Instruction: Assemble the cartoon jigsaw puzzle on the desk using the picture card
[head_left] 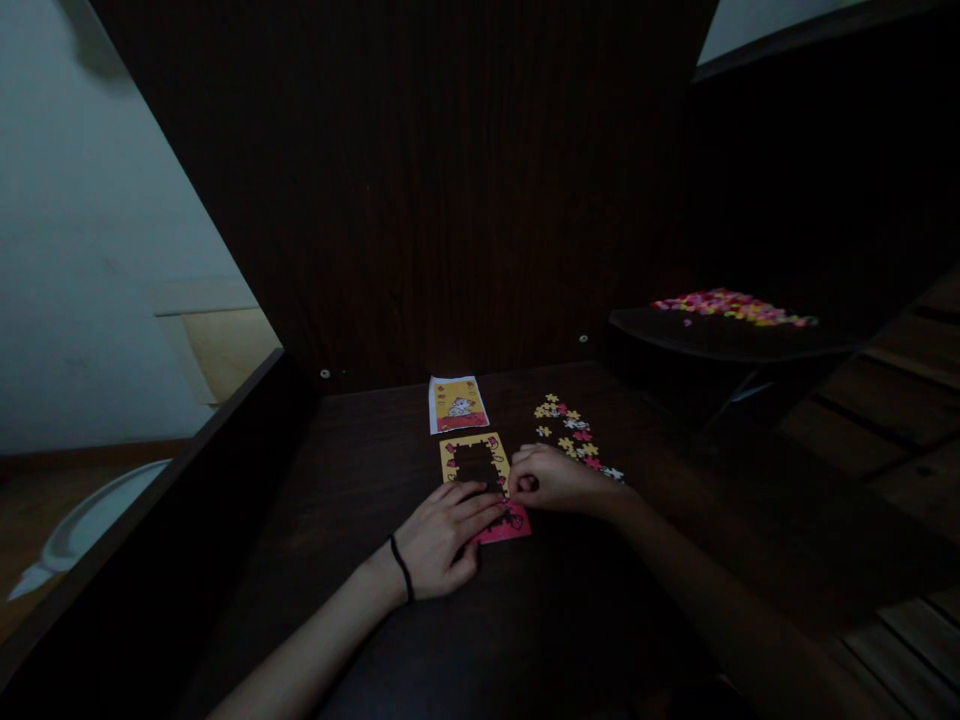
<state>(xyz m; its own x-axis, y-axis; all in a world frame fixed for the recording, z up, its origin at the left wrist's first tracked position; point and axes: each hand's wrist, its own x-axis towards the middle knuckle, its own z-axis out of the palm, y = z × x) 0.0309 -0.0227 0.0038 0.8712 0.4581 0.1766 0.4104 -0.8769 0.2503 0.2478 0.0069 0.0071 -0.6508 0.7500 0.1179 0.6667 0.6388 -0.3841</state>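
A partly built jigsaw puzzle (469, 441), a yellow and pink border around a dark bare middle, lies on the dark wooden surface. My left hand (448, 530), with a black band at the wrist, rests flat across its lower left part, fingers stretched out. At its right edge my right hand (551, 478) has its fingers curled and pressed together; anything between the fingertips is hidden. Just beyond the puzzle lies a reference picture (459, 404) of a white animal on yellow and pink. Loose puzzle pieces (568, 445) in yellow, pink and white lie scattered beside my right hand.
A dark shelf (675, 330) at the right bears a heap of colourful pieces (731, 306). A tall wooden panel (450, 200) rises behind the work surface, and a low side board (247, 420) borders it on the left. A white round object (101, 515) stands beyond that board.
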